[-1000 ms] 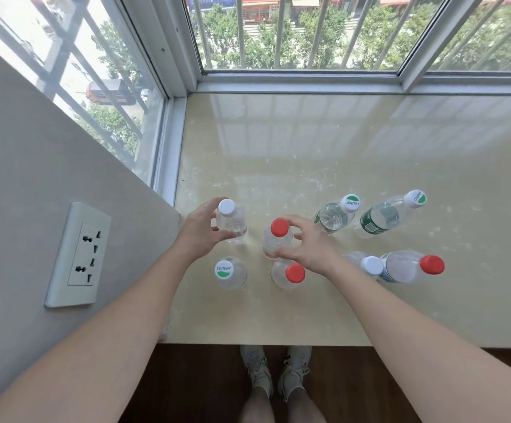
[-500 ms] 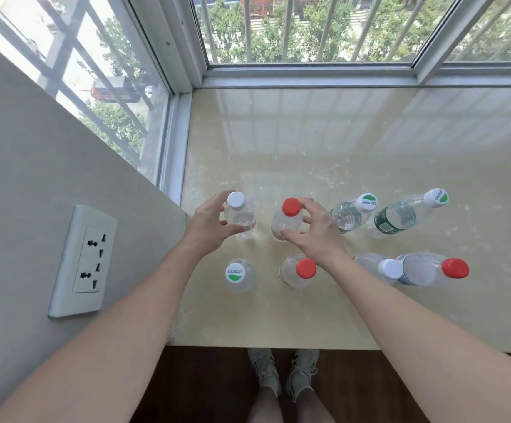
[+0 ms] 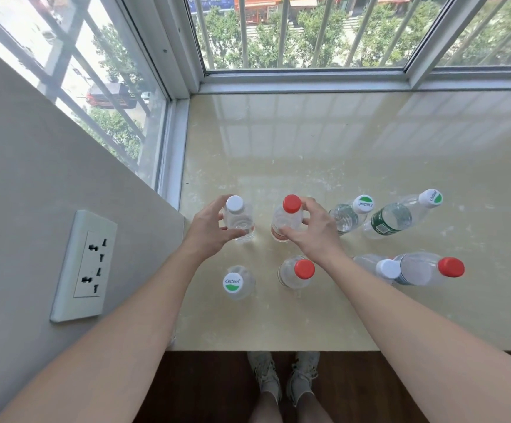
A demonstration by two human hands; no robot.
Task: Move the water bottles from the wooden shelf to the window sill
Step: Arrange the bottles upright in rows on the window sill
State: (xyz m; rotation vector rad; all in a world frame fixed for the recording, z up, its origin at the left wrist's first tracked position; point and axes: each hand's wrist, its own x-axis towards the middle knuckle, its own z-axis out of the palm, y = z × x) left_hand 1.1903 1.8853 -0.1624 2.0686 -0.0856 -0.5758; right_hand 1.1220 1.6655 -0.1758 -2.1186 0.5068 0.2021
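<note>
White-capped bottle (image 3: 238, 219) in my left hand (image 3: 209, 232) and red-capped bottle (image 3: 287, 219) in my right hand (image 3: 316, 233) now stand farther back on the window sill (image 3: 309, 148), fingers (image 3: 310, 206) still grasping both, so letting go looks next.

Grey wall (image 3: 19, 178) with socket (image 3: 84, 265), barred corner windows (image 3: 293, 32), dark wood floor (image 3: 211, 389), daylight.

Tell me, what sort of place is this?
Most likely a room in an upper-floor flat, at a bay window. The water bottles stand on a deep polished stone sill enclosed by barred windows that look down on trees; a wall socket and wooden floor suggest a home.
</note>
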